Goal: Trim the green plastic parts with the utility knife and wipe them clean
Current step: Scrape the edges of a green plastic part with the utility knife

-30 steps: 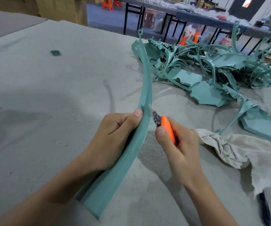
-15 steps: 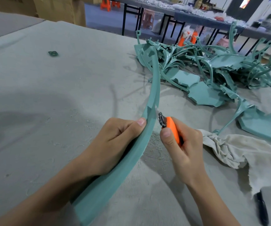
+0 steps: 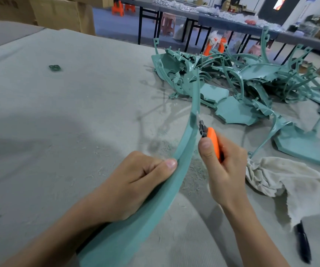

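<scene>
Gripped in the left hand [image 3: 136,182], the curved green part [image 3: 176,164] points away toward the pile [image 3: 251,81]; the right hand [image 3: 222,166] clasps the orange utility knife [image 3: 212,140], its blade at the part's edge.

We see a long green strip [image 3: 166,189] of smooth, matt plastic. Our knife [image 3: 212,143] has a shiny orange plastic body and a dark metal tip. The rag [image 3: 282,180] is soft, crumpled cloth. The table cover [image 3: 59,122] looks rough and fuzzy.

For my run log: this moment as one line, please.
step: trimming | left hand: grips curved green part | right hand: holds utility knife, blade on part edge | cloth: lying nearby
</scene>
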`<state>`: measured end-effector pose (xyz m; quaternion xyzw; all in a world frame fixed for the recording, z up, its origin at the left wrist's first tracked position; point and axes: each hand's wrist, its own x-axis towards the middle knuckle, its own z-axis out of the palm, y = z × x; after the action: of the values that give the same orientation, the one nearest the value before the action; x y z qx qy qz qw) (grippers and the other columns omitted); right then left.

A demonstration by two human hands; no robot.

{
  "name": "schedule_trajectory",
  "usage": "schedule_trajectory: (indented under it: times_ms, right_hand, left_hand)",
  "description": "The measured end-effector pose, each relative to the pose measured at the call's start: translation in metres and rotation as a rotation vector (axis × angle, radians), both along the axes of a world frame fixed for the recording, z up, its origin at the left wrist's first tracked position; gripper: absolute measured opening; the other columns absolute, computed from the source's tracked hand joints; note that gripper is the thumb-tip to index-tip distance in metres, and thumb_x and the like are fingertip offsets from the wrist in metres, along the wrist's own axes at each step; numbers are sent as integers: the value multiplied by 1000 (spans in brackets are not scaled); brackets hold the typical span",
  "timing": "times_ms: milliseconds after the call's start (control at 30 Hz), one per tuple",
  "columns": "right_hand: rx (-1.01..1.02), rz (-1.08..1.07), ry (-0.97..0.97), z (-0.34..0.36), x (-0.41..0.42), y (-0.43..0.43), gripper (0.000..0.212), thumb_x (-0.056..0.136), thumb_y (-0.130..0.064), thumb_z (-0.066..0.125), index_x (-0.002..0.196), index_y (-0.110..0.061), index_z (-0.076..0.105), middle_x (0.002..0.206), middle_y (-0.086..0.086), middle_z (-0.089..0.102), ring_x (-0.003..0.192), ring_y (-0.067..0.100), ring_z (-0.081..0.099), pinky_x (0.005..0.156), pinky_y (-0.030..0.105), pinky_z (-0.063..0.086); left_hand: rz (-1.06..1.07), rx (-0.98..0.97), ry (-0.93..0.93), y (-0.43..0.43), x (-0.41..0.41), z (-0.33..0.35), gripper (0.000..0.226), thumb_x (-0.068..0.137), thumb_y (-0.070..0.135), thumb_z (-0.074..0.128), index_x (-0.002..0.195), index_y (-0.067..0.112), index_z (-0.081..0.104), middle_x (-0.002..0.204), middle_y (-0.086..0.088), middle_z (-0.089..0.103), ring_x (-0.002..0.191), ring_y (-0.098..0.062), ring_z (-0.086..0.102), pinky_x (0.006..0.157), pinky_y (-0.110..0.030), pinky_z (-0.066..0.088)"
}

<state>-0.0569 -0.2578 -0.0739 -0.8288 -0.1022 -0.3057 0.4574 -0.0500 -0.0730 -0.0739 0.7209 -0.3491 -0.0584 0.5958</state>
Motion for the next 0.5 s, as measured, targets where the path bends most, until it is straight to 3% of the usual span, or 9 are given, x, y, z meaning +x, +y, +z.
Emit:
schedule_trajectory:
  times_ms: [133,233,367,500]
  right_hand:
    - [117,8,5,5,4,-7,63,92,-71,43,59,-18,34,52,-3,30,46,4,27,46,21,23]
    - [203,-14,29,12,7,-14,69,87,-75,45,59,-13,37,53,-3,31,48,13,29,45,32,23]
    - [423,-70,47,18,11,-24,76,89,-65,45,67,8,42,54,6,34,47,14,29,43,27,21]
    - [511,-12,188,16,7,-22,63,87,-71,44,76,-11,58,56,-7,44,48,9,35,42,22,28]
  left_hand:
    - [-50,62,-60,0,-2,0,51,98,45,39,55,20,31,49,-5,33,41,-19,31,44,-33,28]
    - [-81,118,-125,-2,-3,-1,54,99,47,38,56,17,30,51,-6,33,44,-22,33,47,-40,30]
    - [-4,152,-160,-4,0,-3,54,98,45,38,56,13,29,50,-4,30,43,-19,32,46,-33,29]
    - [289,164,-187,0,10,-2,49,95,48,37,58,18,24,50,9,21,44,-6,21,45,-18,20]
